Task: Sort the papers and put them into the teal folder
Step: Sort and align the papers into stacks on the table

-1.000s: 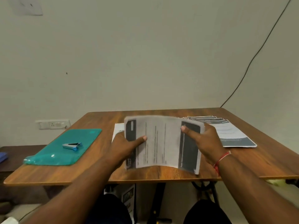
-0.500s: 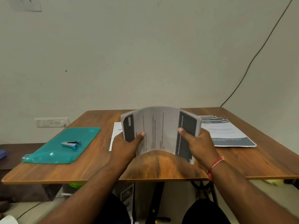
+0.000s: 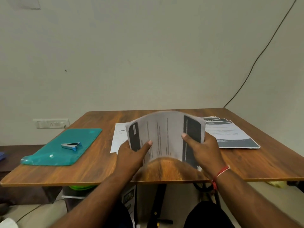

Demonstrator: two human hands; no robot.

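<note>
At far left, a wall socket (image 3: 51,123) sits beyond the left edge of the wooden table (image 3: 98,170). The teal folder (image 3: 49,152) lies flat and closed on the left part of the table. Its near left corner reaches the table's left edge. A staple remover (image 3: 71,145) rests on top of the folder, near its middle.

Between the folder's right edge and a white sheet (image 3: 118,137) we see a band of bare wood. A narrower strip of bare wood runs along the table's near edge in front of the folder.

Our left hand (image 3: 131,155) grips the left side of the paper stack (image 3: 164,134), thumb on the front face and fingers behind. The stack stands over the table's near centre, bowed into an arch, and wood shows beneath its raised lower edge. We cannot tell whether its lower corners touch the table. It partly covers the white sheet.

Our right hand (image 3: 204,152) grips the stack's right side in the same way. A red thread (image 3: 220,174) circles that wrist.

Behind and to the right of this hand, fanned printed sheets (image 3: 230,135) lie flat. Bare wood separates them from the table's right and near edges. A black cable (image 3: 256,63) runs up the wall from the far right corner.
</note>
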